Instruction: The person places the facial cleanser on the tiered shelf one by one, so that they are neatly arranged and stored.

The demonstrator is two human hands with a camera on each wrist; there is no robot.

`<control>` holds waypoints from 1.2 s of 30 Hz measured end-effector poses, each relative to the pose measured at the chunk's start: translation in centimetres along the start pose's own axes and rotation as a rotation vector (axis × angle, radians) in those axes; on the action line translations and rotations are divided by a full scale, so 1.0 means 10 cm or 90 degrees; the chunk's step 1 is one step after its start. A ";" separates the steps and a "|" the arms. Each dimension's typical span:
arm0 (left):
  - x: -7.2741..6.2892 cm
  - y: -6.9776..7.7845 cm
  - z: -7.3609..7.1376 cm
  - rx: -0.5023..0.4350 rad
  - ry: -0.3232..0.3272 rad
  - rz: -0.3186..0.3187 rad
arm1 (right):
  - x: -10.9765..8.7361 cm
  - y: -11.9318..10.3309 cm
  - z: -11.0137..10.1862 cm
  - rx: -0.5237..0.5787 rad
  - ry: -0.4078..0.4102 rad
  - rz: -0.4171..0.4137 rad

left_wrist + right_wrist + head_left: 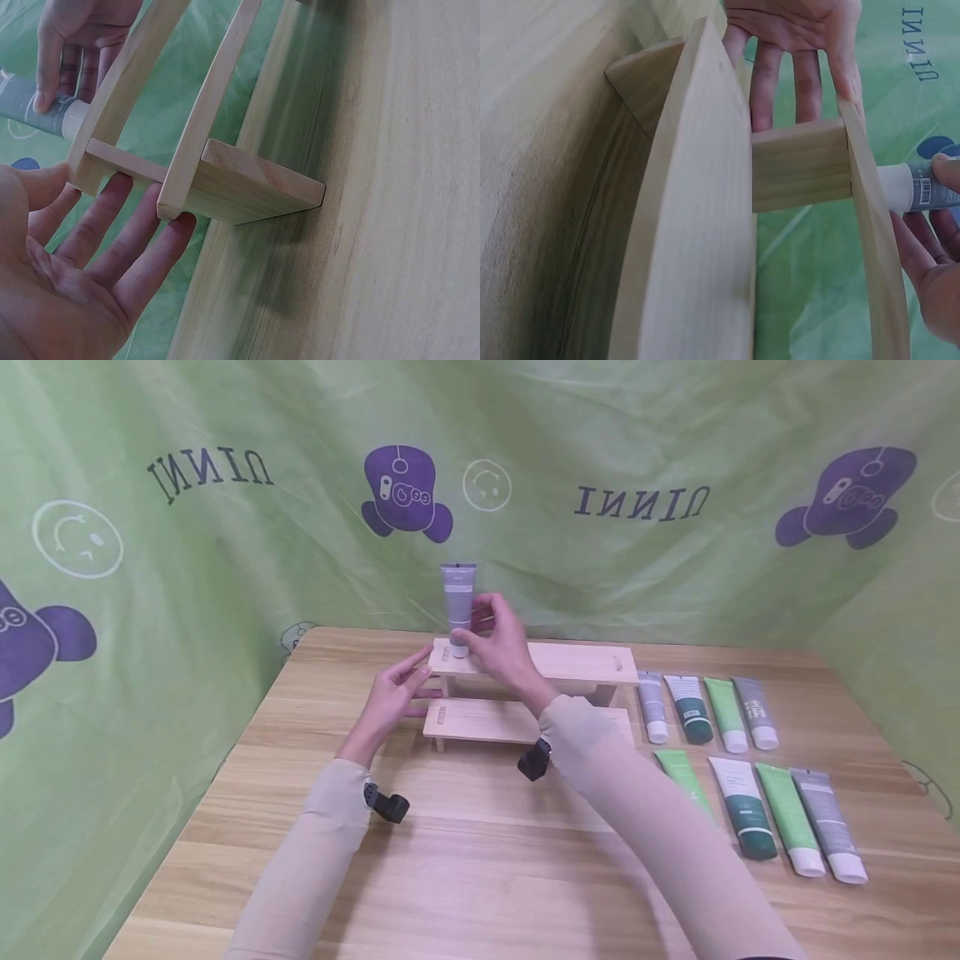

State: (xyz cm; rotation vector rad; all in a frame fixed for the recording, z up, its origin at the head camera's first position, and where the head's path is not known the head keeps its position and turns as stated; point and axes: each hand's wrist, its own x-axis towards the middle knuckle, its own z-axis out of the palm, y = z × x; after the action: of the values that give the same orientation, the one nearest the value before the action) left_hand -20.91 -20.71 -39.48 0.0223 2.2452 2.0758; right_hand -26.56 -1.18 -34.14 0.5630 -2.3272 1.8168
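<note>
A grey-purple squeeze tube [459, 597] stands upright, white cap down, at the left end of a wooden two-step rack's upper shelf [562, 662]. My right hand [501, 643] pinches it low down, thumb in front and fingers behind. In the right wrist view the tube's white cap [895, 187] meets the shelf surface. At the rack's left end my left hand [390, 697] touches the wood with extended fingers. The left wrist view shows its thumb by the upper shelf's edge and fingertips [180, 223] against the lower shelf [202, 120].
Right of the rack, several tubes lie in two rows on the wooden table [450, 860]: grey-purple, green, and white-and-green ones, such as a white-and-green tube [744, 806] in the front row. Behind the table hangs a green printed curtain [525, 552].
</note>
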 end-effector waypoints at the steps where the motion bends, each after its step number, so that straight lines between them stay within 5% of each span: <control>1: 0.00 0.00 0.00 0.001 0.000 0.000 | 0.00 0.00 0.01 -0.002 0.000 -0.004; 18: -0.01 0.03 0.02 0.005 0.003 -0.001 | -0.04 0.01 0.16 -0.008 -0.004 -0.057; 36: 0.00 0.01 0.00 0.006 0.004 0.004 | -0.07 -0.01 0.17 -0.019 -0.011 -0.051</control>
State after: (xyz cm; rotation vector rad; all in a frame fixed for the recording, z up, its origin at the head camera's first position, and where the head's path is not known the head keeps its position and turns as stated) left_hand -20.88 -20.69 -39.42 0.0228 2.2617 2.0708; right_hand -25.64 -2.70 -34.71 0.6588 -2.3040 1.7457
